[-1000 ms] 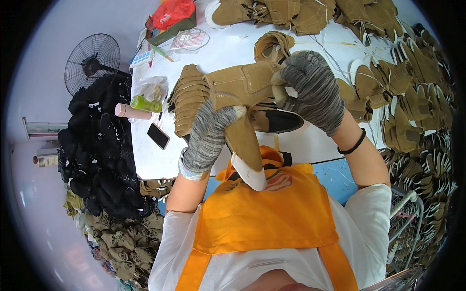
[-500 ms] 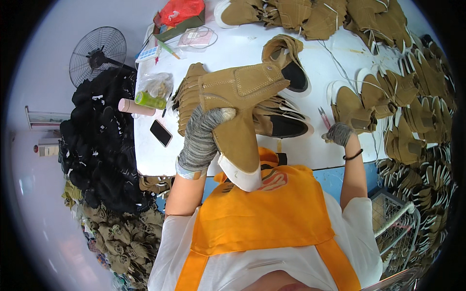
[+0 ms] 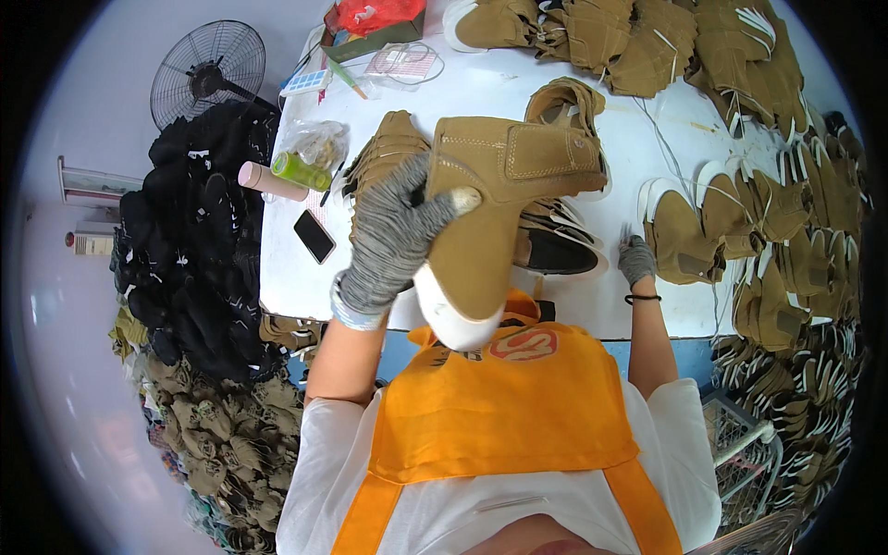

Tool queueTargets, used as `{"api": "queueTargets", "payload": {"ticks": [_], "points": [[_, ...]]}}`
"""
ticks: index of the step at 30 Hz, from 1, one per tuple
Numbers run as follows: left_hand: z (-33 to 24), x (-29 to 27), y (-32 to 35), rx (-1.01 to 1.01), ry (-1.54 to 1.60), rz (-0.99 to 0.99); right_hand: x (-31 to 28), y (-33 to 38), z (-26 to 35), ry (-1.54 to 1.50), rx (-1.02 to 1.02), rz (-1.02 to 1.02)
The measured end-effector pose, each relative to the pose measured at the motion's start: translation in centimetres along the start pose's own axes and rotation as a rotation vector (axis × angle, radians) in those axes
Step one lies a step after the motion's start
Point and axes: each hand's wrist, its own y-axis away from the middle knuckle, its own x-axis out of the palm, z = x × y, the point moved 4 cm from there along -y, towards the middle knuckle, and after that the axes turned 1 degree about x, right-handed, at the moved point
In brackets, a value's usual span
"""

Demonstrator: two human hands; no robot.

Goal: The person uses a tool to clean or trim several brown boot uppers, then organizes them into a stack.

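Observation:
My left hand [image 3: 393,236], in a grey knitted glove, grips a tan boot upper [image 3: 476,250] with a white toe edge and a stitched strap. The upper is held up over the near edge of the table, its toe pointing down toward me. My right hand [image 3: 636,261], also gloved, rests on the white table to the right with its fingers drawn together. Whatever it may hold is hidden beneath it. Behind the held upper lie a stack of tan uppers [image 3: 393,139] and several more with black linings [image 3: 560,250].
Tan uppers [image 3: 680,227] cover the table's right side and far edge. At left lie a phone [image 3: 314,237], a pink bottle [image 3: 272,181], a green bottle [image 3: 301,172] and a box [image 3: 375,41]. A black heap [image 3: 199,250] and a fan [image 3: 207,79] stand beyond.
The held boot upper has turned a little and shifted right with my left hand. My right hand has moved onto the spot where red-handled snips lay, and these are now out of sight.

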Motion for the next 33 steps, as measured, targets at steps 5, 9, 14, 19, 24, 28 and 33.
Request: {"api": "queueTargets", "payload": {"ticks": [5, 9, 14, 19, 24, 28, 33], "points": [[0.1, -2.3, -0.5, -0.075, -0.12, 0.051, -9.2, 4.1, 15.2, -0.986, -0.108, 0.029], [1.3, -0.4, 0.5, -0.024, -0.021, -0.059, -15.1, 17.5, 32.9, -0.841, -0.607, -0.039], [2.0, 2.1, 0.7, -0.049, 0.239, -0.05, -11.4, 20.1, 40.8, -0.444, -0.863, 0.081], [3.8, 1.8, 2.4, 0.003, 0.282, -0.066, -9.7, 18.5, 40.7, -0.26, -1.078, 0.085], [5.8, 0.6, 6.1, -0.118, 0.271, -0.109, -10.0, 22.0, 40.7, -0.334, -0.83, 0.326], [5.2, 0.8, 6.7, -0.076, 0.266, -0.11, -9.3, 23.0, 39.4, -0.324, -0.983, 0.031], [3.5, 2.1, 6.4, -0.014, 0.578, -0.149, -9.7, 23.8, 39.2, -0.374, -1.012, -0.131]]}}
